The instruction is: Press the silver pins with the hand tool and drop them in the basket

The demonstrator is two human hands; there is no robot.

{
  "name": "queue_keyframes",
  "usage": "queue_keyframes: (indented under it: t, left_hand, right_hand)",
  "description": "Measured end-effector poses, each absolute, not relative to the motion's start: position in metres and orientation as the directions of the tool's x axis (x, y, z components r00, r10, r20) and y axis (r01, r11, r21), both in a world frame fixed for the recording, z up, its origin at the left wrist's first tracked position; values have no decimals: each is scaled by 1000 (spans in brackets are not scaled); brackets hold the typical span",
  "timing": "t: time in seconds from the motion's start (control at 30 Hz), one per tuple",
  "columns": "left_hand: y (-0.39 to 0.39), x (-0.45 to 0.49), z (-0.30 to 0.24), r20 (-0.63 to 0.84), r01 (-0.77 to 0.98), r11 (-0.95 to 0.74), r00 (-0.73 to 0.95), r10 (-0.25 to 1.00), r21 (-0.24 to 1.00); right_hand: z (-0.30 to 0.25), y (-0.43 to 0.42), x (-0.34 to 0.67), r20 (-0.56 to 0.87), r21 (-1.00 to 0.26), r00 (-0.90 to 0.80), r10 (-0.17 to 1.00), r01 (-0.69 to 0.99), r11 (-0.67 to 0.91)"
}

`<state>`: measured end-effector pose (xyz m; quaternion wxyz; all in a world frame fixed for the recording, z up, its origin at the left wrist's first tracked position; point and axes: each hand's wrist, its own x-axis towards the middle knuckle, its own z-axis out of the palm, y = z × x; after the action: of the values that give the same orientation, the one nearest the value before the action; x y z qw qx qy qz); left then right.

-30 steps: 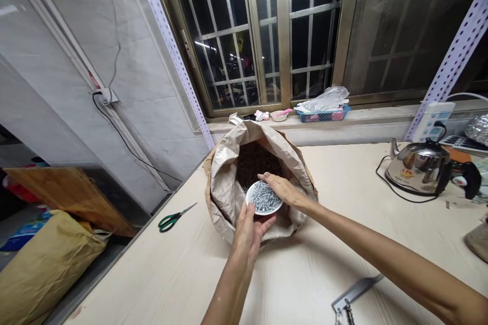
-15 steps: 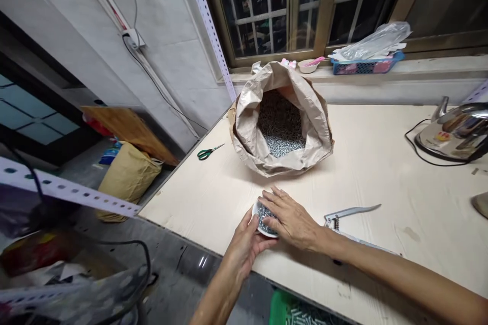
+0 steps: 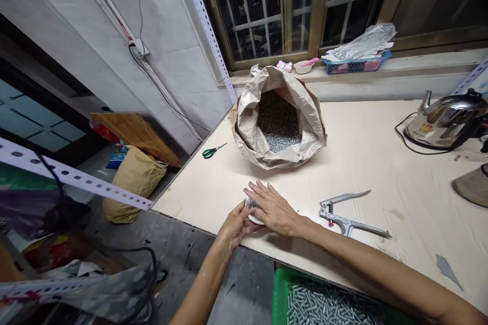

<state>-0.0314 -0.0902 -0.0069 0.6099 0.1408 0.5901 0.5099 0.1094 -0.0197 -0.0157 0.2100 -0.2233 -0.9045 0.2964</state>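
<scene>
Cupping a small white bowl [image 3: 256,220], the left hand [image 3: 233,226] has its thumb and fingers clamped around the near-left side, while the right hand [image 3: 276,212] lies across the top with its fingers spread rather than curled, hiding most of the contents. The bowl is at the near edge of the pale tabletop [image 3: 362,162], in front of the open sack [image 3: 244,139] and up to the left of the green crate [image 3: 279,294]; whether its base touches the surface cannot be told. Silvery metal pieces [image 3: 252,203] show in it beside the right fingers, too small to identify exactly. The bowl looks thin-walled and stiff, likely light plastic, but its metal load should make it heavy for its size and prone to tip if held by one side only. The loose pieces look smooth and would probably slide over one another and spill at a tilt, so the surest hold seems to be low around the wall with fingers underneath, plus a flat palm over the mouth as a lid. Pinching the rim alone would risk a twist. Nothing in it seems fragile, though its outside may be slippery.
</scene>
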Motion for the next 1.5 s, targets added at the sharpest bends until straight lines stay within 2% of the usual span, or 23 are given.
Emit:
queue_keyframes:
  t: [0.13,0.2,0.27,0.33,0.4,0.53,0.6,0.63,0.73,0.8,0.83,0.9,0.97,1.07,1.17,1.23,1.3,1.4,1.5]
  left_hand:
    - [-92,-35,-5,-601,-422,478,-230,766,771]
    - [-96,-34,-4,-585,-318,498,-308,750,807]
    - [-102,-30,-3,-441,-117,443,-478,759,889]
    - [-108,-23,0,-168,135,303,-594,787,943]
    - [-113,-15,2,39,306,162,-558,829,938]
    - [-109,-4,1,134,445,72,-415,900,893]
    - [-102,-5,-1,201,610,42,-324,924,791]
    - [-98,-7,-3,235,719,17,-249,940,695]
    - [-90,-14,-3,269,955,-87,9,963,282]
    - [-86,-17,-2,274,987,-144,120,954,71]
    - [-84,-19,-1,283,986,-167,157,946,11]
    - [-82,-20,0,314,979,-202,202,928,-33]
    - [-80,-22,2,368,974,-225,212,906,-7]
    - [-81,-18,9,458,965,-242,171,872,99]
    - [-89,3,20,468,908,-239,55,882,343]
    - [-95,27,23,318,785,-160,-49,947,598]
    - [-98,53,21,58,599,8,-91,994,801]
    - [-99,81,7,-201,397,210,-66,977,893]
    - [-102,92,-10,-279,329,286,-69,958,900]
  right_hand:
    - [12,-10,137,262,-787,-773,578,176,592]
    - [20,-8,163,253,-830,-728,637,175,530]
    - [19,-11,196,246,-838,-659,710,223,497]
    - [7,-17,233,272,-805,-577,770,301,510]
    - [-11,-27,269,316,-747,-472,823,412,522]
    - [-50,-47,325,423,-618,-348,837,564,547]
    - [-64,-54,340,452,-553,-309,837,639,535]
    - [-70,-57,345,449,-527,-307,839,667,526]
    - [-79,-61,348,414,-456,-342,843,723,518]
    - [-81,-62,345,402,-411,-370,838,744,526]
    - [-80,-62,343,399,-392,-378,836,754,528]
    - [-78,-61,339,400,-364,-381,834,769,526]
    - [-76,-59,336,391,-350,-382,837,780,519]
    - [-73,-56,332,376,-336,-382,844,793,509]
    - [-72,-54,327,401,-279,-423,812,788,549]
    - [-71,-56,323,446,-216,-460,767,777,591]
    - [-70,-59,321,492,-154,-490,719,764,627]
    - [-67,-65,320,563,-78,-504,655,757,649]
    - [-63,-70,321,625,1,-499,600,769,639]
